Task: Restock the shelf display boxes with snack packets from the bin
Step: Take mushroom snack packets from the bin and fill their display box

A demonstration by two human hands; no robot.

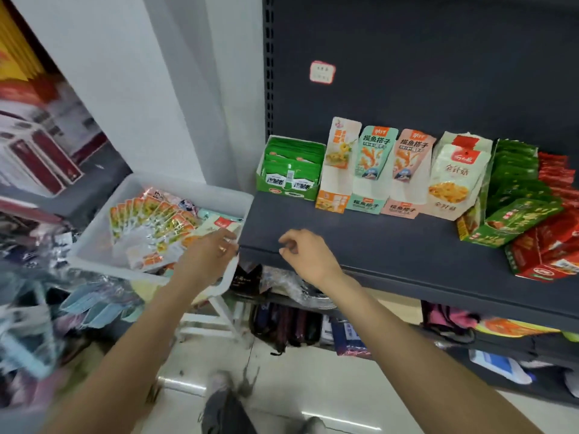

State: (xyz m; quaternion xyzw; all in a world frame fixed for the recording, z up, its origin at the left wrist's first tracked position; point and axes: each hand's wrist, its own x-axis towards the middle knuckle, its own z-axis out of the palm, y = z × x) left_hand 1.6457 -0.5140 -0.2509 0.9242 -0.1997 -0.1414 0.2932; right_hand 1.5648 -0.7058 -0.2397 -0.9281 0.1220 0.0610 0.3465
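Note:
A white plastic bin (94, 245) stands left of the dark shelf (360, 242) and holds a fan of orange-and-white snack packets (150, 220). My left hand (208, 255) reaches over the bin's right edge, fingers touching a white packet with a red label (219, 225); whether it grips it I cannot tell. My right hand (302, 252) hovers at the shelf's front edge, fingers loosely curled, holding nothing. On the shelf stand display boxes: a green one (289, 170), an orange-white one (340, 170), a teal one (371, 173), a pink one (407, 177) and a larger white one (454, 180).
Green (517, 198) and red (554, 239) packet boxes lean at the shelf's right end. A lower shelf (470, 339) holds dark and coloured goods. The bin rests on a white stand (219, 311). Bagged items (47, 308) crowd the left. A price label (322, 72) sticks on the back panel.

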